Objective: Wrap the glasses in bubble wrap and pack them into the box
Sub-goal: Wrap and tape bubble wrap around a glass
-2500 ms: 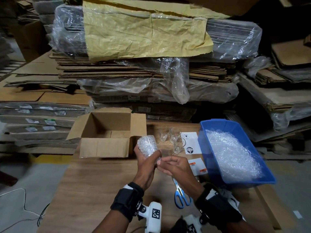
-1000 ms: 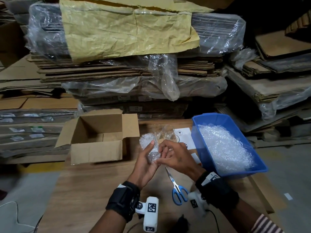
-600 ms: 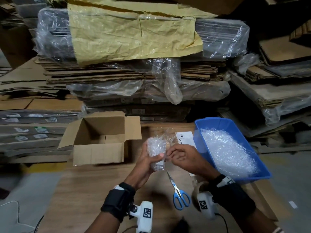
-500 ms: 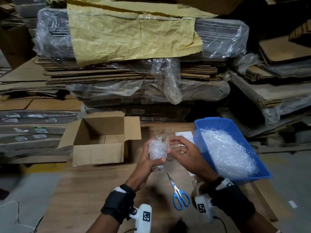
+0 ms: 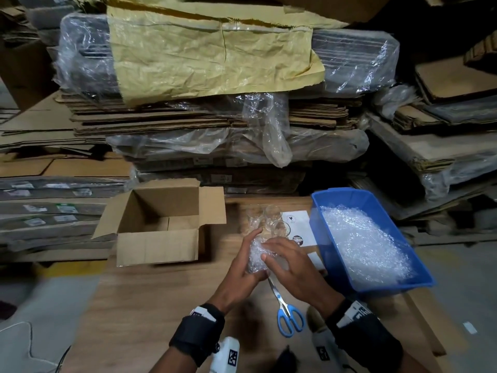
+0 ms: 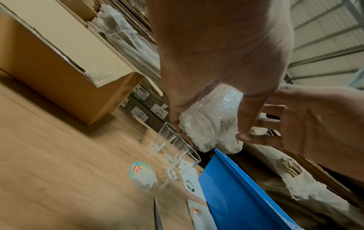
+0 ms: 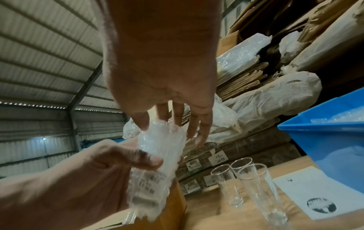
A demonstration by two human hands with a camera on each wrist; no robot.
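My left hand (image 5: 246,265) grips a glass rolled in bubble wrap (image 5: 256,250), held above the wooden table (image 5: 150,305). The right hand (image 5: 271,251) lies against the bundle's right side, its straight fingers (image 7: 178,118) touching the top of the wrapped glass (image 7: 157,155). In the left wrist view, loose wrap bunches out under the wrapped glass (image 6: 212,123). Three bare glasses (image 5: 270,219) stand just beyond my hands. The open cardboard box (image 5: 161,224) sits to the left with its flaps up.
A blue bin (image 5: 320,211) full of bubble wrap (image 5: 363,243) stands to the right. Blue-handled scissors (image 5: 289,316) lie on the table below my hands. Label sheets (image 5: 301,224) lie beside the glasses, and a round sticker roll (image 6: 143,175) in front of them. Stacked flat cardboard rises behind.
The right hand has shifted from pinching the wrap's upper end to lying flat against the bundle. The left hand keeps its grip and has come slightly lower and nearer.
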